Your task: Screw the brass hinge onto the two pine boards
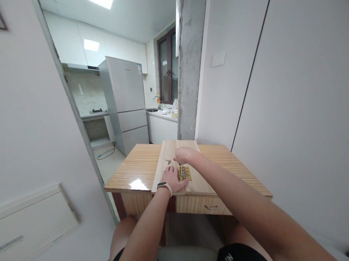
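Note:
Two pale wooden boards (167, 154) lie side by side on a striped wooden table (135, 168). A brass hinge (185, 173) sits across the seam between them. My left hand (173, 178), with a white band on its wrist, rests flat on the left board and touches the hinge's left edge. My right hand (183, 155) is bent at the wrist just above the hinge, fingers curled downward and hidden. Small dark screws (168, 161) lie on the left board beyond my left hand.
A drawer with a dark handle (209, 208) fronts the table. A concrete pillar (189, 62) and white walls stand close behind and right. A kitchen with a grey fridge (127, 102) and counter lies beyond on the left. My knees are below the table.

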The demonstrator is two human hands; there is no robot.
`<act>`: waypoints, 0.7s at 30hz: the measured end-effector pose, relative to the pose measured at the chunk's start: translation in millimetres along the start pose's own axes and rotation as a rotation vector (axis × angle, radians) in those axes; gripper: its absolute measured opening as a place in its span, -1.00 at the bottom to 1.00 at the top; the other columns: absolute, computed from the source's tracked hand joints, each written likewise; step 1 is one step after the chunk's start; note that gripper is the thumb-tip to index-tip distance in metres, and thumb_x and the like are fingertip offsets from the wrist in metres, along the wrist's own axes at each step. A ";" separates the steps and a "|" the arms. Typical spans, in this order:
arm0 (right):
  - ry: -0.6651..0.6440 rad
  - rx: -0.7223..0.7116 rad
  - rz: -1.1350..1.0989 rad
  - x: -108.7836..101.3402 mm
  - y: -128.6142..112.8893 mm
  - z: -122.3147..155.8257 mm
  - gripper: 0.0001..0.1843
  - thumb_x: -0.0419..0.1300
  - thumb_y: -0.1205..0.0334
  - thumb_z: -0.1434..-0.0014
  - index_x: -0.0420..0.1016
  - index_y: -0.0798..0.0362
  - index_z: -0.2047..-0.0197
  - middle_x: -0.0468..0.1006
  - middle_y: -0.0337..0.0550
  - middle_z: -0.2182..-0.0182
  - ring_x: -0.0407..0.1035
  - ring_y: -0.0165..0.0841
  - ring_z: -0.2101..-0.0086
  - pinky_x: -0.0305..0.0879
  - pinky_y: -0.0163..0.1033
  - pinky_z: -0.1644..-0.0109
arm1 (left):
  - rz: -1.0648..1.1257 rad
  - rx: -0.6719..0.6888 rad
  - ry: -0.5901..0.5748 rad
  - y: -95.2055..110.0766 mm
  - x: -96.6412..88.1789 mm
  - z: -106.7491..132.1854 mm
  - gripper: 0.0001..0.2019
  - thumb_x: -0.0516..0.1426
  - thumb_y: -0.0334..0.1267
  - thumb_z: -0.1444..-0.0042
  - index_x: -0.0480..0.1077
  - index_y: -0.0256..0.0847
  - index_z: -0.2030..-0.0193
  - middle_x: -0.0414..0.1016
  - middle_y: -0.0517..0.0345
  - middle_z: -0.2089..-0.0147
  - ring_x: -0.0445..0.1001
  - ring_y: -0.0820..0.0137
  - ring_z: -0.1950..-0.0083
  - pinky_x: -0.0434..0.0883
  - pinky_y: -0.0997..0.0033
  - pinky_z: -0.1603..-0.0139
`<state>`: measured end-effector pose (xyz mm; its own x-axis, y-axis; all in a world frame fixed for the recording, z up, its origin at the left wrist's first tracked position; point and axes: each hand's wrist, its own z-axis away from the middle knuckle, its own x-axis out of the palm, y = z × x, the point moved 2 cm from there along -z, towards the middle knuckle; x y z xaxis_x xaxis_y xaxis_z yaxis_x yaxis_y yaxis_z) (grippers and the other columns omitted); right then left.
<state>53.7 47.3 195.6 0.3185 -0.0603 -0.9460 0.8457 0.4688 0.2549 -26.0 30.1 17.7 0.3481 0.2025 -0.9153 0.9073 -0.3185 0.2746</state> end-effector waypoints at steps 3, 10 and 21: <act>-0.050 0.009 0.075 -1.5 0.4 0.8 -0.69 0.33 0.24 -0.21 0.70 0.20 0.01 0.59 0.27 -0.06 0.51 -0.01 -0.04 0.42 -0.17 -0.07 | 0.000 -0.009 -0.013 0.6 -1.0 0.2 -0.18 -0.03 0.48 -0.07 0.34 -0.15 -0.21 0.30 -0.20 -0.29 0.14 -0.13 -0.37 0.11 -0.06 -0.33; -0.018 0.012 0.049 -2.4 2.1 1.7 -0.69 0.37 0.30 -0.14 0.71 0.20 0.04 0.61 0.27 -0.03 0.51 -0.01 -0.04 0.41 -0.18 -0.07 | -0.005 -0.002 -0.020 0.6 -1.8 0.4 -0.15 -0.02 0.50 -0.05 0.34 -0.17 -0.22 0.30 -0.21 -0.29 0.15 -0.12 -0.36 0.13 -0.06 -0.33; -0.037 0.005 0.081 -8.3 0.6 7.2 -0.64 0.40 0.26 -0.12 0.68 0.23 0.01 0.62 0.25 -0.03 0.54 -0.06 0.02 0.44 -0.21 0.04 | -0.005 -0.006 -0.017 1.2 -4.3 1.1 -0.17 -0.02 0.48 -0.06 0.33 -0.15 -0.23 0.30 -0.19 -0.29 0.16 -0.10 -0.36 0.13 -0.04 -0.33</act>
<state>54.6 41.8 205.1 0.4017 -0.0554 -0.9141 0.8188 0.4689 0.3314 -26.7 27.8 21.6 0.3395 0.1881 -0.9216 0.9104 -0.3118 0.2718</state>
